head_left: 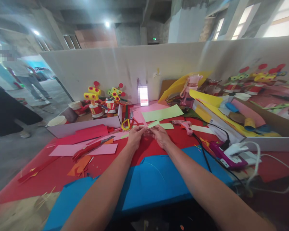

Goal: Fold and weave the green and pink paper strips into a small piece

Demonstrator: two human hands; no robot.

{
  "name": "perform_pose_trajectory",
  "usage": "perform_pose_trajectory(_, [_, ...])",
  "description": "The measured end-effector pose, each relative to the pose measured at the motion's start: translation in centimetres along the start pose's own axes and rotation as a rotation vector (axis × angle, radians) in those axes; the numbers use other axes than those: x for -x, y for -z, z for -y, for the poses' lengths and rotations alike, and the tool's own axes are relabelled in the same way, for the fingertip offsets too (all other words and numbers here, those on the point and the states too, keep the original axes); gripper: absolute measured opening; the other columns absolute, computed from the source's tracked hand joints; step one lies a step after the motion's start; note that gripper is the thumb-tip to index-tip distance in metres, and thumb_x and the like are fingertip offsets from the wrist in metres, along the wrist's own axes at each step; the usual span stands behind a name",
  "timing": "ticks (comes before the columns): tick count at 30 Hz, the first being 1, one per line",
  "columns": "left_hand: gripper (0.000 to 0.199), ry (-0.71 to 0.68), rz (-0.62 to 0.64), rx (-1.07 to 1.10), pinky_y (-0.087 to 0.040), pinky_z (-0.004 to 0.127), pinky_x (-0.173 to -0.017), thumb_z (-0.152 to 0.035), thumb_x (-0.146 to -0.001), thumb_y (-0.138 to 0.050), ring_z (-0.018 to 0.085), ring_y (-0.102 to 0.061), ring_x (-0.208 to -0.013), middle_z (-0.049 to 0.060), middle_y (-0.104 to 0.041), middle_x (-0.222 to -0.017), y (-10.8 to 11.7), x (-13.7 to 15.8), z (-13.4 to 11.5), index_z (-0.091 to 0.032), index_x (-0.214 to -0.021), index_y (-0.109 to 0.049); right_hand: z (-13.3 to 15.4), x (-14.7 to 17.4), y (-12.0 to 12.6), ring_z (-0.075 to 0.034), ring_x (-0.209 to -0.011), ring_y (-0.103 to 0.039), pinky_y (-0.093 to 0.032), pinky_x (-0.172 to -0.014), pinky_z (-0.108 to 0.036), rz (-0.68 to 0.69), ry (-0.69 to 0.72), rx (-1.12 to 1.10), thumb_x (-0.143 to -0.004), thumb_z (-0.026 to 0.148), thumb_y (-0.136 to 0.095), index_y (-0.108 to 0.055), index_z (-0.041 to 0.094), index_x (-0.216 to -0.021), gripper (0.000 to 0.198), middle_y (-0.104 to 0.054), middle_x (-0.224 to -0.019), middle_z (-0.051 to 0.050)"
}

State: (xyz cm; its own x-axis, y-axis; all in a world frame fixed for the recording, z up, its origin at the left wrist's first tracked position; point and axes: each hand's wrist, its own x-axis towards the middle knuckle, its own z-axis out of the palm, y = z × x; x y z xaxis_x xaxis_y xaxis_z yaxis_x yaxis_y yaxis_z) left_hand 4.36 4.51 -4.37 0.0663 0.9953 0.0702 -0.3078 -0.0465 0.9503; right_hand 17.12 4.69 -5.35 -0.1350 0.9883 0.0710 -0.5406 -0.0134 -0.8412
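Note:
My left hand (135,137) and my right hand (161,136) meet over the middle of the red table covering, fingers pinched close together. A narrow light green paper strip (154,124) slants up from between the fingertips of my right hand. At my left fingertips is the lower end of a thin pink paper strip (144,120); the exact grip is too small to make out. Just beyond the hands lies a larger light green sheet (162,113). Yellow-handled pliers (126,124) rest left of my left hand, and a pink glue gun (186,125) lies right of my right hand.
Blue paper (156,179) covers the table's near side. A red-handled utility knife (90,149) lies on pink strips at left. Behind stand paper-cup figures (96,109) in a box. A purple power strip (227,155) with cables and a scrap-filled box (267,142) occupy the right.

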Motion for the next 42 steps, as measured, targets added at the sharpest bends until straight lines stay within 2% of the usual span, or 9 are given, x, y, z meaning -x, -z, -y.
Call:
perform_pose_trajectory(7, [0.031,-0.035,-0.068,0.011,-0.045,0.023,-0.050,-0.030,-0.051,-0.086,0.010,-0.056,-0.050,0.002,-0.065,-0.058,-0.23,0.09,-0.01,-0.012,-0.070,-0.069,0.36,0.26,-0.08,-0.015,-0.064,-0.067,-0.058,-0.068,-0.032,0.019,-0.018,0.036,-0.053,0.046,-0.086,-0.063,0.019,-0.080,0.044,-0.067,-0.065,0.002])
perform_pose_trajectory(15, [0.034,0.005,-0.041,0.038,-0.049,0.028,-0.056,-0.030,-0.050,-0.087,0.015,-0.063,-0.055,0.008,-0.070,-0.065,0.04,-0.07,0.26,-0.010,-0.075,-0.074,0.15,0.06,0.24,-0.015,-0.064,-0.066,-0.057,-0.071,-0.032,-0.055,0.044,0.130,-0.053,0.041,-0.085,-0.067,0.019,-0.080,0.040,-0.070,-0.070,0.001])
perform_pose_trajectory(20, [0.036,0.025,-0.053,0.044,-0.046,0.026,-0.051,-0.031,-0.049,-0.088,0.014,-0.059,-0.050,0.006,-0.069,-0.062,-0.01,-0.02,0.17,-0.011,-0.075,-0.074,0.08,-0.19,0.50,-0.015,-0.066,-0.067,-0.056,-0.074,-0.033,-0.095,0.105,0.201,-0.055,0.040,-0.083,-0.068,0.018,-0.077,0.035,-0.071,-0.072,-0.001])
perform_pose_trajectory(25, [0.030,-0.050,-0.073,0.032,-0.048,0.026,-0.057,-0.029,-0.052,-0.085,0.014,-0.061,-0.058,0.006,-0.071,-0.067,-0.17,0.01,0.17,-0.012,-0.075,-0.075,-0.03,-0.38,0.50,-0.016,-0.063,-0.066,-0.056,-0.071,-0.032,-0.110,0.089,0.213,-0.056,0.039,-0.082,-0.065,0.018,-0.072,0.032,-0.070,-0.068,0.000])
perform_pose_trajectory(28, [0.025,-0.049,-0.012,0.021,-0.049,0.027,-0.063,-0.026,-0.053,-0.084,0.015,-0.061,-0.062,0.007,-0.072,-0.069,-0.21,-0.13,0.30,-0.013,-0.072,-0.074,-0.08,-0.43,0.40,-0.015,-0.060,-0.065,-0.055,-0.067,-0.031,-0.143,0.091,0.183,-0.057,0.038,-0.082,-0.063,0.019,-0.072,0.030,-0.068,-0.063,0.001])
perform_pose_trajectory(30, [0.024,-0.030,0.063,0.008,-0.047,0.025,-0.060,-0.027,-0.058,-0.082,0.013,-0.059,-0.060,0.007,-0.071,-0.068,-0.22,-0.16,0.35,-0.012,-0.074,-0.074,-0.05,-0.38,0.31,-0.015,-0.059,-0.065,-0.055,-0.066,-0.030,-0.157,0.085,0.156,-0.057,0.038,-0.081,-0.062,0.019,-0.073,0.031,-0.068,-0.063,0.001])
perform_pose_trajectory(33, [0.026,-0.028,0.056,-0.002,-0.043,0.023,-0.054,-0.033,-0.064,-0.081,0.011,-0.056,-0.055,0.007,-0.069,-0.066,-0.19,-0.09,0.33,-0.011,-0.076,-0.073,0.03,-0.22,0.18,-0.015,-0.061,-0.066,-0.055,-0.065,-0.030,-0.129,0.060,0.134,-0.057,0.037,-0.081,-0.060,0.019,-0.075,0.033,-0.069,-0.066,0.001])
perform_pose_trajectory(38, [0.030,-0.064,-0.038,-0.049,-0.044,0.024,-0.054,-0.036,-0.059,-0.084,0.012,-0.058,-0.055,0.004,-0.066,-0.060,-0.15,0.00,0.26,-0.011,-0.068,-0.070,0.09,-0.04,0.13,-0.014,-0.063,-0.064,-0.055,-0.068,-0.030,-0.047,0.063,0.120,-0.056,0.036,-0.082,-0.064,0.019,-0.083,0.036,-0.067,-0.067,0.003])
perform_pose_trajectory(42, [0.029,-0.067,-0.023,-0.040,-0.045,0.024,-0.053,-0.036,-0.060,-0.083,0.012,-0.057,-0.055,0.004,-0.067,-0.062,-0.23,0.08,0.21,-0.012,-0.070,-0.070,0.07,-0.09,0.16,-0.015,-0.062,-0.064,-0.056,-0.068,-0.033,-0.023,0.060,0.084,-0.059,0.041,-0.081,-0.064,0.020,-0.077,0.033,-0.066,-0.065,0.002])
